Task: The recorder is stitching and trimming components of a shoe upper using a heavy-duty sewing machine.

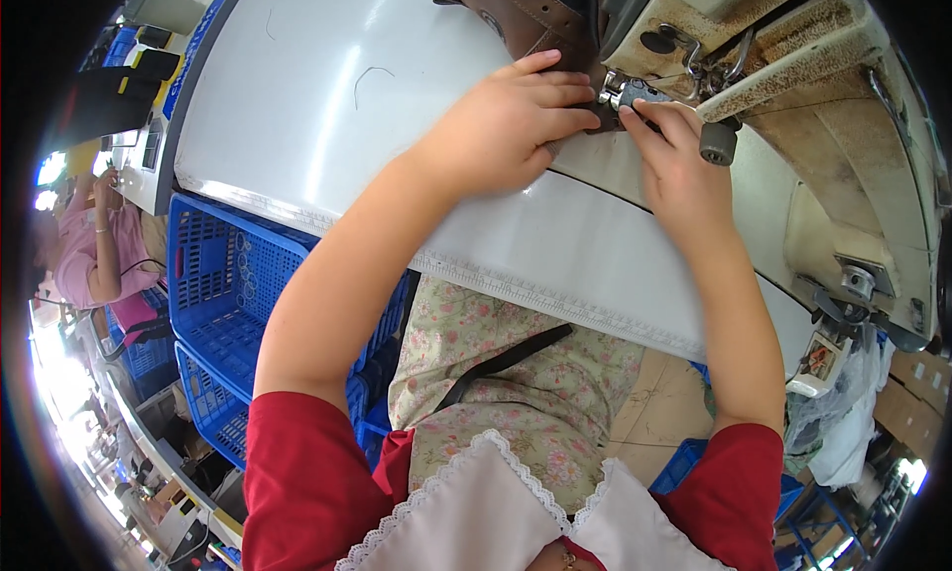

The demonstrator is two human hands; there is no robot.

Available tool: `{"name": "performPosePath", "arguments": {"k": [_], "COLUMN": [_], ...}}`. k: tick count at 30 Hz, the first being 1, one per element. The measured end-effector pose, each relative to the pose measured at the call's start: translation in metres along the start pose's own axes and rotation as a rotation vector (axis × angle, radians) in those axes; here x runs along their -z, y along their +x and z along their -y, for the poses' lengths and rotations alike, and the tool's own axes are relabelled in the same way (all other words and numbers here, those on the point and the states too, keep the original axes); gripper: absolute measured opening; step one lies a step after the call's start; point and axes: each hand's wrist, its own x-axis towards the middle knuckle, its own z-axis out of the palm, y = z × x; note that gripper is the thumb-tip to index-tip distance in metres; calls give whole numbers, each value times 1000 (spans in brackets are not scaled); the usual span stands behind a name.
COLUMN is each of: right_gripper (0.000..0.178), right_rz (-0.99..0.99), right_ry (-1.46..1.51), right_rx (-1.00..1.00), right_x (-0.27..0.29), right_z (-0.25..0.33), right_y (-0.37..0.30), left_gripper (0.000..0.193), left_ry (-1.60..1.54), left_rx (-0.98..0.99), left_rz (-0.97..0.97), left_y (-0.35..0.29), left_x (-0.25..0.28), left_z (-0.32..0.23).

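A brown leather shoe upper (pixel 540 16) with punched eyelets and a dark edge lies at the top of the head view, against a sewing machine (pixel 793 85). My left hand (pixel 511 130) holds it down from the left, palm down, fingertips at the metal presser foot (pixel 609 89). Part of the leather is hidden under these fingers. Just right of the foot, my right hand (pixel 684 165) has thumb and forefinger drawn together at a small grey metal block (pixel 643 93). Whatever lies between those fingertips is hidden.
A white worktable (pixel 297 95) with a ruler-marked front edge spans the area before me. Loose thread (pixel 374 71) lies on it. Blue plastic crates (pixel 213 303) stand below at left. Farther left, another person in a pink top (pixel 104 244) sits at a bench. Cardboard boxes (pixel 917 393) are at right.
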Motion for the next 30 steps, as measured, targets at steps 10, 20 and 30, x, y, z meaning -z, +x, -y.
{"name": "performPosePath", "arguments": {"k": [10, 20, 30], "right_gripper": [34, 37, 38], "right_rz": [-2, -1, 18], "right_ry": [-10, 19, 40], "right_rx": [33, -20, -19], "right_x": [0, -3, -6], "right_z": [-2, 0, 3], "right_y": [2, -1, 3], "left_gripper": [40, 37, 25], "left_ry": [118, 54, 56], "left_rx": [183, 150, 143], "left_rz": [14, -21, -60], "left_y": [-7, -7, -7], "left_x": [-7, -10, -11], "left_z": [-26, -18, -7]}}
